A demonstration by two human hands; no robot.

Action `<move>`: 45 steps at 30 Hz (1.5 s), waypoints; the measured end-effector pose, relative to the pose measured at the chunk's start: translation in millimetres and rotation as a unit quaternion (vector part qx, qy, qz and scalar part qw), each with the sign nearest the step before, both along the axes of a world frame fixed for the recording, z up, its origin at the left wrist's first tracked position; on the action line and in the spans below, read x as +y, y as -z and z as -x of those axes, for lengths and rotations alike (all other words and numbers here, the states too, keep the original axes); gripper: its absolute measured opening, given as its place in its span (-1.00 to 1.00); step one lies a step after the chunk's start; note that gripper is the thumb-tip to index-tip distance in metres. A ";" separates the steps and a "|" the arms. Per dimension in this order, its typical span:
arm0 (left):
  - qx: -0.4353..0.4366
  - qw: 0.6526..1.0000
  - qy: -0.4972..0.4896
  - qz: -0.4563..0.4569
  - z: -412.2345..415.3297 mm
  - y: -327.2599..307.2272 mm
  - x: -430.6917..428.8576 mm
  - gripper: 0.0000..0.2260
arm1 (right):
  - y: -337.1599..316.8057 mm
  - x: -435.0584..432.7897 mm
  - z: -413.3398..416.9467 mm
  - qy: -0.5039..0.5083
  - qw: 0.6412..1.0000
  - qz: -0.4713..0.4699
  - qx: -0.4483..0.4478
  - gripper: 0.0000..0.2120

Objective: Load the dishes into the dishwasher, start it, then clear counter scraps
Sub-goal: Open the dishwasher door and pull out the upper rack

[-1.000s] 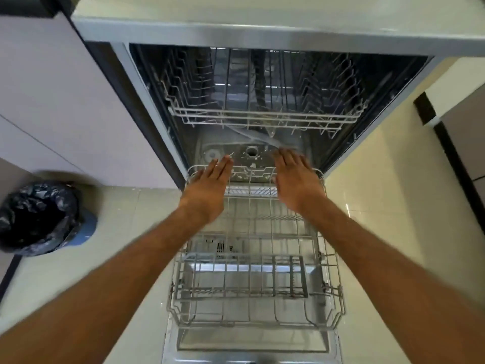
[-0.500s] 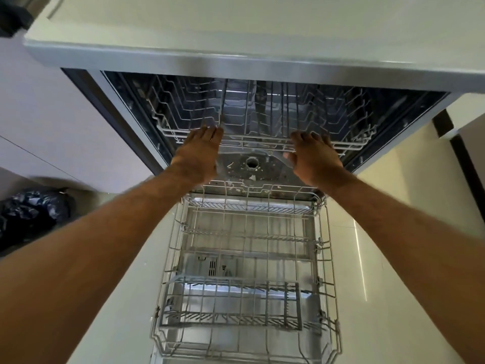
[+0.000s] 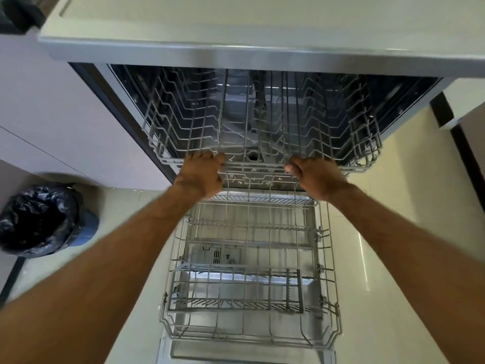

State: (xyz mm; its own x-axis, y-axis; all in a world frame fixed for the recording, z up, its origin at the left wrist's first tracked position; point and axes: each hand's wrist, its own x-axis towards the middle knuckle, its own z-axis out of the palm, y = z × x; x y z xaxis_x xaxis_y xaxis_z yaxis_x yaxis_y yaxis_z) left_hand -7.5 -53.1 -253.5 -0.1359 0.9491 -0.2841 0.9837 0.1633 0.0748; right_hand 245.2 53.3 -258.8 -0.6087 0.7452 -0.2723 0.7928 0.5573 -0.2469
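The dishwasher (image 3: pixel 262 59) stands open under the counter. Its grey wire upper rack (image 3: pixel 262 122) is slid partway out and holds no dishes. My left hand (image 3: pixel 200 174) grips the rack's front rail left of centre, fingers curled over the wire. My right hand (image 3: pixel 316 176) grips the same rail right of centre. Below them the lower rack (image 3: pixel 249 279) is pulled fully out over the lowered door (image 3: pixel 246 353) and carries a cutlery basket (image 3: pixel 236 292) with nothing in it. No dishes are in view.
A bin lined with a black bag (image 3: pixel 39 219) stands on the pale tiled floor at the left. White cabinet fronts (image 3: pixel 60 122) flank the dishwasher on the left, and a dark-edged cabinet (image 3: pixel 467 143) is at the right. A light counter (image 3: pixel 262 17) runs above.
Both hands rose from above the lower rack to the upper rack's front rail and curled around it. The upper rack has slid outward toward me.
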 end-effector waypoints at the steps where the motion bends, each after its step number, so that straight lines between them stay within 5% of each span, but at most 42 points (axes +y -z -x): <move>1: 0.001 1.000 -0.005 0.006 -3.5 0.6 -6.2 -0.61 | 1.2 -7.2 -2.2 0.006 1.000 0.003 0.008 -0.66; 15: -0.004 0.999 -0.009 0.031 -33.8 1.0 -101.3 -0.49 | 0.0 -106.6 -29.1 0.035 0.999 0.007 -0.030 -0.62; 28: 0.009 0.997 0.066 0.025 -50.6 7.4 -177.6 -0.72 | -7.2 -189.8 -59.4 0.030 0.996 0.051 -0.071 -0.78; 45: 0.024 0.996 0.086 0.022 -85.7 15.9 -256.6 -0.51 | -21.7 -272.0 -92.3 0.015 0.994 0.020 -0.105 -0.82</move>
State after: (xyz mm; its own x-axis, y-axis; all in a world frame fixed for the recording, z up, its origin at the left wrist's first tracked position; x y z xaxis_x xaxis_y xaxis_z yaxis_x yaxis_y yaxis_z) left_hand 78.2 -309.7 -269.3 0.0135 0.9461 -0.3235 0.9997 -0.0062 0.0238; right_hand 337.5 -218.7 -237.2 -0.5131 0.7485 -0.4202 0.8453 0.5256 -0.0959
